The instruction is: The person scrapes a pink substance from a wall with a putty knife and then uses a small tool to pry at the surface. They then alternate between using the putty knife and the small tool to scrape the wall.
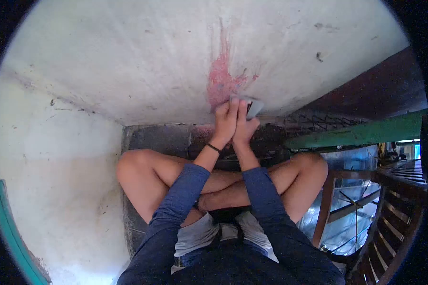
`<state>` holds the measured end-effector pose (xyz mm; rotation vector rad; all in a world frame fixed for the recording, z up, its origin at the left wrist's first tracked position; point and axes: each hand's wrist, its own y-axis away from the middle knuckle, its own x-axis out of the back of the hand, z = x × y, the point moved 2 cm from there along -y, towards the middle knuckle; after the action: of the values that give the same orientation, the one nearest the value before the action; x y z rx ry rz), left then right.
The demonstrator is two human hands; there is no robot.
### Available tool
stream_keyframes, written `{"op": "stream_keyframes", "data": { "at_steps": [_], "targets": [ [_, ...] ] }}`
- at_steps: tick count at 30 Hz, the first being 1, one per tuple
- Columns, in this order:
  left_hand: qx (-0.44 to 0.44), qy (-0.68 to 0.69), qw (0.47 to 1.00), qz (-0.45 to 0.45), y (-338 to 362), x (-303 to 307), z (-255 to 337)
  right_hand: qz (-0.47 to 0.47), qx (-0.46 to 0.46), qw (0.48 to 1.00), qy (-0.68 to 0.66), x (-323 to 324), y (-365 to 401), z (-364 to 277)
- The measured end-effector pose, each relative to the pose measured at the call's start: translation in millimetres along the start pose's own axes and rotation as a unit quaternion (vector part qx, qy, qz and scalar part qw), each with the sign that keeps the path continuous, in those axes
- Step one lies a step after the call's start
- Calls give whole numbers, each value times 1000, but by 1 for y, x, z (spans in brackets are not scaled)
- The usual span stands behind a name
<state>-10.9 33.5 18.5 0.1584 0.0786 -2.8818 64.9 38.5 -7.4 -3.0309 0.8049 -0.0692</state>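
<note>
Both of my hands are together at the lower part of the white wall (157,61), pressing a grey flat pad (256,107) against it. My left hand (226,122), with a dark band at the wrist, has its fingers closed over the pad's left side. My right hand (245,126) lies right beside it, fingers closed on the pad. Most of the pad is hidden under the fingers; its right corner shows. Just above the hands is a red, smeared patch (219,78) on the wall.
My crossed legs (147,175) rest on the dark tiled floor (157,140) close to the wall. A green beam (356,130) runs along the right. Beside it stands a brown slatted wooden chair (394,213). At the far left is a teal frame (4,213).
</note>
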Motion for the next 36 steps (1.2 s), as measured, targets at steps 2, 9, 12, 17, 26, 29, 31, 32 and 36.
{"op": "stream_keyframes", "data": {
  "at_steps": [2, 9, 12, 17, 26, 29, 31, 32, 36],
  "targets": [
    [32, -10, 999, 35, 8, 0, -45, -16, -92, 995, 15, 5, 19, -3],
    [154, 121, 976, 100, 23, 1, -73, -164, -206, 965, 6, 25, 28, 19],
    [251, 290, 917, 111, 40, 9, -67, -287, -74, 953, 66, 48, 39, 17],
    [265, 271, 906, 189, 39, 28, -84, -439, -248, 862, 56, 104, 96, -30],
    [219, 203, 944, 143, 45, 17, -61, -484, 153, 800, 319, 137, 58, -65],
    [160, 202, 956, 141, 44, 8, -66, -461, 313, 730, 395, 123, 69, -97],
    [168, 279, 934, 147, 35, 11, -65, -477, 294, 741, 369, 121, 78, -123],
    [172, 292, 926, 164, 33, 15, -62, -486, 285, 747, 353, 119, 81, -129],
    [193, 365, 892, 183, 43, 26, -23, -364, 161, 878, 268, 134, 67, -137]
  ]
}}
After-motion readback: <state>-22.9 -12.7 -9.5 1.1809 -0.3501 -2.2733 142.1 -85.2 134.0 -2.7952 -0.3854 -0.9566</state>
